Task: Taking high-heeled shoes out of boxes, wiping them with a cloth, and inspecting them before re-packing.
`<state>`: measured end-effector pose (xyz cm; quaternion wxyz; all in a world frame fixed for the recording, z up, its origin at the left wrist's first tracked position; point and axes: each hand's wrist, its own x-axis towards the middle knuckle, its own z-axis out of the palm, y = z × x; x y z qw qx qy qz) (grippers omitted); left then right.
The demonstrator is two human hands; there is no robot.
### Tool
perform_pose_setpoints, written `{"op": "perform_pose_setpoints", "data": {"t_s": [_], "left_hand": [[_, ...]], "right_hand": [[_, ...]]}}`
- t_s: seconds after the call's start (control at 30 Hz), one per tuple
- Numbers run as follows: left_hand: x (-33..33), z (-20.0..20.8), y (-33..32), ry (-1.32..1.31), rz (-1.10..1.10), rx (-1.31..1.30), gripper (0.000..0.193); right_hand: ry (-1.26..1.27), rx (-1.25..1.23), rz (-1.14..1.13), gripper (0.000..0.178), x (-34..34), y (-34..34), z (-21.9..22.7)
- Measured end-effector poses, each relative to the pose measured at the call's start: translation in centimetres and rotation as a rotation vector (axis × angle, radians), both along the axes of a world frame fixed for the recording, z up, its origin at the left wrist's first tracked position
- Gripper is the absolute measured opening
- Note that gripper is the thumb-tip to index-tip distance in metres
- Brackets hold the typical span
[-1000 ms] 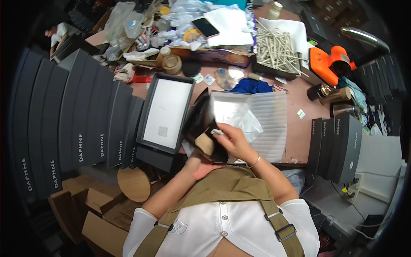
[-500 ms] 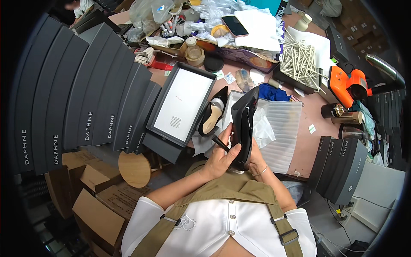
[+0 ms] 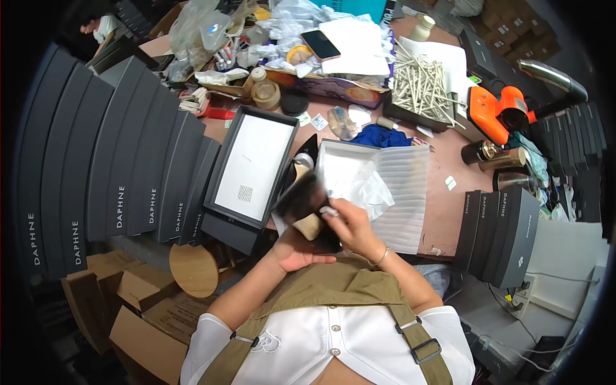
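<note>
A glossy black pointed shoe (image 3: 296, 204), smeared by motion, is held over the table's front edge with its beige insole partly showing. My left hand (image 3: 292, 251) cups it from below, palm up, some fingers stretched out under it. At the shoe's right side my right hand (image 3: 354, 230) is closed, a small pale thing (image 3: 329, 211) at its fingertips that I cannot make out. Just beyond, the matching black shoe (image 3: 308, 151) lies partly hidden, with something grey and rounded inside. An open white-lined shoebox (image 3: 335, 149) with tissue paper (image 3: 371, 192) stands to the right.
Left of the shoes sits a dark box lid (image 3: 247, 168), white inside. Stacked dark shoeboxes (image 3: 131, 154) rise at far left, more (image 3: 497, 234) at right. Behind are a box of pale sticks (image 3: 423, 86), a phone (image 3: 321, 45), an orange tool (image 3: 491, 114) and jars (image 3: 265, 93).
The shoe has swung left and tipped over, so its insole shows. My left hand has turned palm up beneath it; my right hand has come round to the front. The view has shifted slightly.
</note>
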<state>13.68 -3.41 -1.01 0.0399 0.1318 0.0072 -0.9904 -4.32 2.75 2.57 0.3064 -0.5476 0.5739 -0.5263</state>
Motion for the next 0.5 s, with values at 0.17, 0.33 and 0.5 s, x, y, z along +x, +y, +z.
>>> {"op": "perform_pose_setpoints", "data": {"t_s": [0.17, 0.33, 0.5], "left_hand": [[1.1, -1.7, 1.3, -0.135, 0.229, 0.523, 0.042], [-0.1, 0.0, -0.7, -0.357, 0.312, 0.002, 0.041], [0.8, -1.9, 0.4, -0.373, 0.43, 0.269, 0.048]], "right_hand": [[0.177, -0.165, 0.364, 0.043, -0.1, -2.4, 3.5], [0.551, -0.251, -0.107, 0.018, -9.1, -8.2, 2.0], [0.662, -0.043, -0.38, 0.032, -18.0, -15.0, -0.2]]}}
